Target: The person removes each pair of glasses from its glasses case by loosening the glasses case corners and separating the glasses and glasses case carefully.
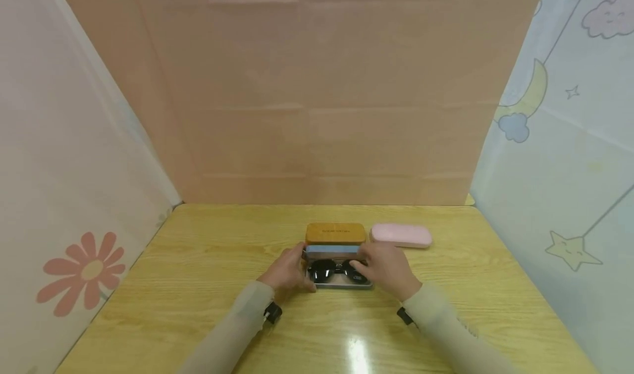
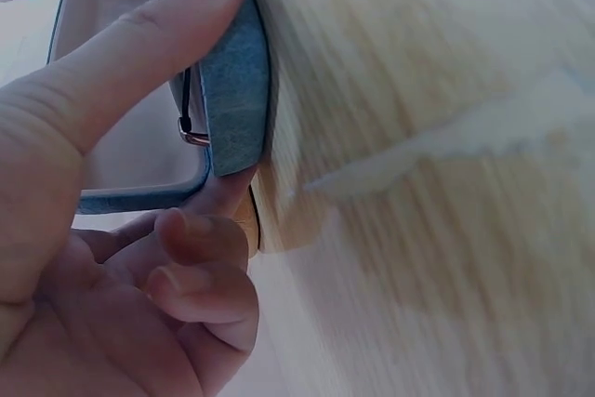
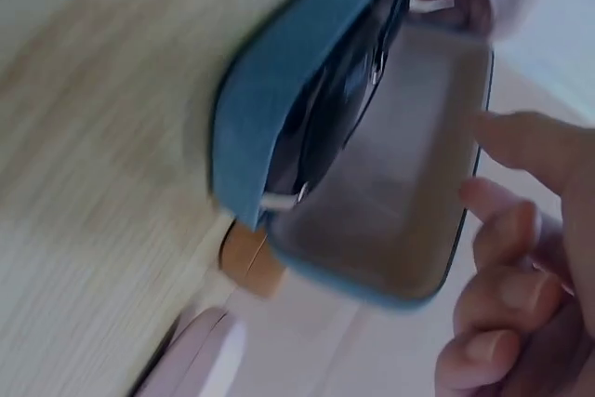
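Observation:
A blue glasses case (image 1: 338, 286) lies with its lid (image 3: 390, 155) raised, showing a pale lining. Dark sunglasses (image 1: 324, 271) sit folded in its base. At the case's left end, my left hand (image 1: 289, 269) grips the base. Its thumb (image 2: 186, 20) presses the outer front wall, while a finger reaches beneath the end; the other fingers curl below. My right hand (image 1: 388, 267) is at the right end, its thumb and index fingertips by the lid's free edge and a gap between them. Its other fingers (image 3: 502, 299) are loosely curled. Whether the fingertips touch the lid is unclear.
Directly behind the blue case is an orange-brown case (image 1: 335, 232), closed. A closed pink case (image 1: 401, 235) lies to its right. The wooden table (image 1: 223, 242) ends at a brown backdrop (image 1: 327, 115), with patterned cloths at both sides.

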Demonstrator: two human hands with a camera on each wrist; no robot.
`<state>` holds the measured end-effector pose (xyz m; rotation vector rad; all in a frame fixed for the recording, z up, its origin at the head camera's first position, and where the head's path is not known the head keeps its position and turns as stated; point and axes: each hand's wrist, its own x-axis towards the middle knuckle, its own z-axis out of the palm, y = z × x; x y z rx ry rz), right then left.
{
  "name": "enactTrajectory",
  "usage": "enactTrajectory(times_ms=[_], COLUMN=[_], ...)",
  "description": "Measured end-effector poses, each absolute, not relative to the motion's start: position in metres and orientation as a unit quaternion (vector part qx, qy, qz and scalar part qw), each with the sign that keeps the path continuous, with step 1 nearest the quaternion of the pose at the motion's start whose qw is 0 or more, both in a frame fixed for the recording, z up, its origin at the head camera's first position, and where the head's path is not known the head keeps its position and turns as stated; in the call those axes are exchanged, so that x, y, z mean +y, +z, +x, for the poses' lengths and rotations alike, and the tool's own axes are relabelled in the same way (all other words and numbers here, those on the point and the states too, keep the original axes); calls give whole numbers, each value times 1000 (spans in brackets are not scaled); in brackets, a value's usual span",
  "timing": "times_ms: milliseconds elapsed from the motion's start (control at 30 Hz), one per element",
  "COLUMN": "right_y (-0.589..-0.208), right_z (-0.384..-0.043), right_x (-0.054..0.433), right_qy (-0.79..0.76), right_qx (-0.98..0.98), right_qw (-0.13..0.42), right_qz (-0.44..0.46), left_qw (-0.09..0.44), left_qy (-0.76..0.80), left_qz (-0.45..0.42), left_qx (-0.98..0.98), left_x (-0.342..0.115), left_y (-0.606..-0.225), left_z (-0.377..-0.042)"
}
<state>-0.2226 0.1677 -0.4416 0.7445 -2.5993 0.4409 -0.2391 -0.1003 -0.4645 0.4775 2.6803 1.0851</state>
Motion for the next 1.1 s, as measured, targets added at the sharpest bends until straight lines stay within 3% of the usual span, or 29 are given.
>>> enactTrajectory(times_ms=[267,400,667,933,1100], right_y=[-452,-459,-471,-476,-476], right_z=[-215,-216,-215,-221,-226], right_x=[140,135,128,123,122], right_qy=[80,62,60,18,-12], right_qx=[-935,-938,-953,-926,-914], right_qw=[168,179,150,245,274], right_qz=[303,290,257,287,298], left_qw=[99,92,110,102,98], left_qy=[370,369,380,376,376], left_qz=[176,189,180,184,187], left_qx=[907,905,901,902,902], left_x=[-102,-101,-100,-99,-99], left_y=[-461,-463,-472,-470,-467], left_z=[-243,-245,-243,-245,-247])
